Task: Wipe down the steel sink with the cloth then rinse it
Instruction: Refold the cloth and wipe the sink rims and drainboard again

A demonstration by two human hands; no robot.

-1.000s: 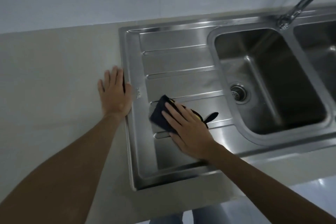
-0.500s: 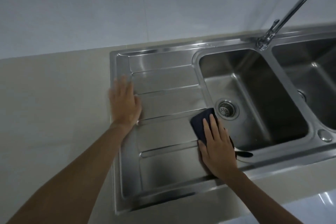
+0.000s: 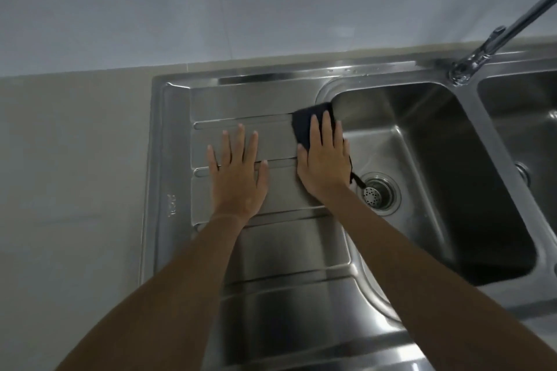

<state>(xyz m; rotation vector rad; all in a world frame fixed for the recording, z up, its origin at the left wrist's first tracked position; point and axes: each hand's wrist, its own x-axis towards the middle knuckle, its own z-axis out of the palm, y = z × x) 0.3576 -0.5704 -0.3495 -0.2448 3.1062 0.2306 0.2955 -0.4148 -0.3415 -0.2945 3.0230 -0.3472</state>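
Observation:
The steel sink (image 3: pixel 177 141) has a ribbed drainboard on its left and a deep basin (image 3: pixel 437 166) with a drain strainer (image 3: pixel 378 193) on its right. A dark cloth (image 3: pixel 307 120) lies on the far right part of the drainboard, at the basin's rim. My right hand (image 3: pixel 324 163) presses flat on the cloth, which sticks out past the fingertips; a small loop of it hangs by the strainer. Just left of it, my left hand (image 3: pixel 238 175) rests flat on the drainboard with fingers spread and nothing in it.
A chrome faucet (image 3: pixel 482 51) rises at the back right, between the basin and a second basin (image 3: pixel 530 117) cut off by the frame edge. A pale countertop (image 3: pixel 69 175) lies left of the sink. A light wall (image 3: pixel 211 3) runs behind.
My right hand has slid the cloth away from me along the basin rim toward the back of the drainboard. The left hand has moved from the sink's left edge onto the drainboard's middle.

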